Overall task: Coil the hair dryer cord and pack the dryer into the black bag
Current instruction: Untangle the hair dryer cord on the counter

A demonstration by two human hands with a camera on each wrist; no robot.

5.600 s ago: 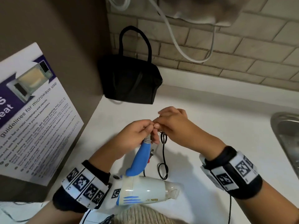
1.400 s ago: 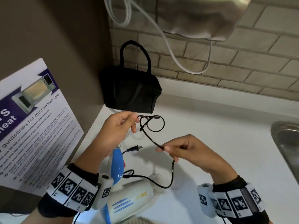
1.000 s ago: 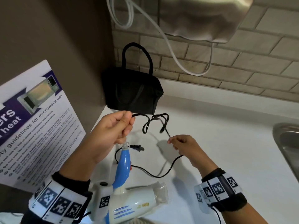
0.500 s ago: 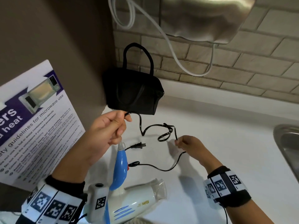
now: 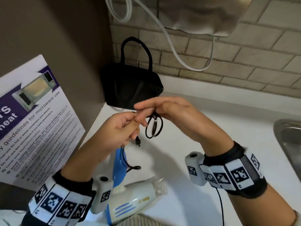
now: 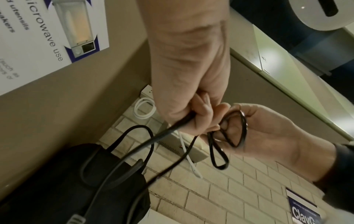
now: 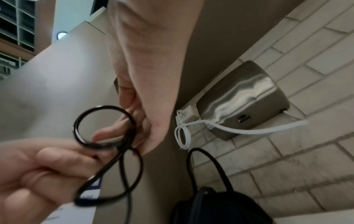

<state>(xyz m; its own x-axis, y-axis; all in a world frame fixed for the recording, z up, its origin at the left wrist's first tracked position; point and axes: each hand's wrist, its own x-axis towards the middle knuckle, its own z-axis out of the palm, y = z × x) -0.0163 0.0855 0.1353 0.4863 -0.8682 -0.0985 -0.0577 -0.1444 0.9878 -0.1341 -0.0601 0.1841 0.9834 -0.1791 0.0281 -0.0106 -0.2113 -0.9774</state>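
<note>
Both hands meet over the white countertop (image 5: 203,121), close together at the middle of the head view. The left hand (image 5: 117,131) has its fingers curled around the thin black hair dryer cord (image 5: 154,127), pinching it near the fingertips; the left wrist view shows the cord running out from under the thumb and down toward the bag. The right hand (image 5: 175,115) sits just at three o'clock of the left, its fingers reaching across to touch the left fingertips, with a couple of small loops of the cord hanging beneath its palm. From the wrist views those loops seem to be held against the right fingers, though motion blur makes the exact grip hard to read. The black two-pin plug (image 5: 138,141) dangles just below the left hand.

The white hair dryer with a blue handle (image 5: 135,201) lies on the counter at six o'clock of the hands, its nozzle pointing toward three o'clock, handle rising toward the left wrist. The small black fabric bag with looped handles (image 5: 130,88) stands at twelve o'clock of the hands, in the corner against the brick-tile wall (image 5: 244,66).

A white cable (image 5: 172,46) droops along that wall. A printed microwave guidelines poster (image 5: 32,121) leans at nine o'clock, and a steel sink edge (image 5: 288,144) shows at three o'clock.
</note>
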